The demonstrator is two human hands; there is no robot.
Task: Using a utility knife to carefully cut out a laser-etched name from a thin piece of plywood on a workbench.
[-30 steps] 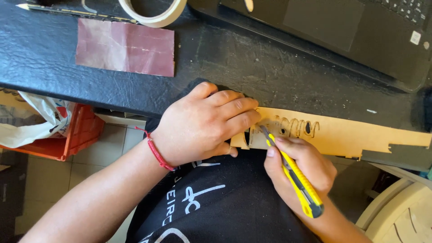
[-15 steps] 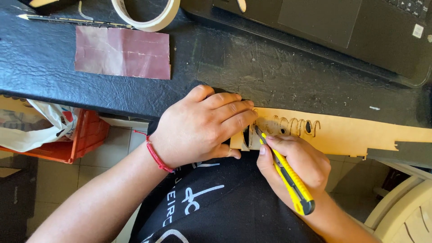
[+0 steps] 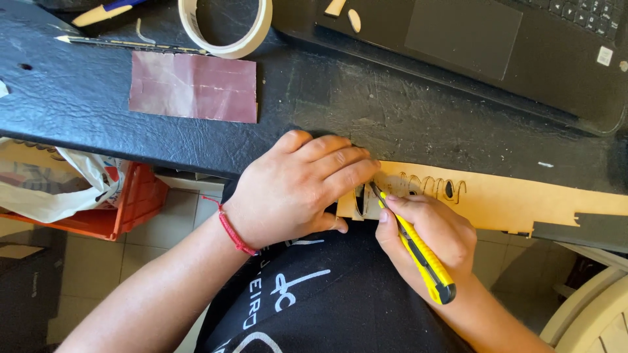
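My left hand (image 3: 297, 186) presses flat on the left end of a thin tan board (image 3: 517, 199) with cut-out lettering, at the near edge of a black worktop (image 3: 392, 124). A red cord bracelet circles that wrist. My right hand (image 3: 432, 238) grips a yellow utility knife (image 3: 418, 252); its blade tip touches the board just beside my left fingertips. The board's left end is hidden under my left hand.
A reddish sandpaper sheet (image 3: 193, 86), a roll of masking tape (image 3: 226, 26) and a pencil (image 3: 124, 44) lie on the worktop's far left. A black laptop (image 3: 484, 46) sits at the far right. An orange crate (image 3: 127, 209) with bags stands on the floor at left.
My hands stay in the same place on the board. The knife tip has shifted slightly along the cut near my left fingertips.
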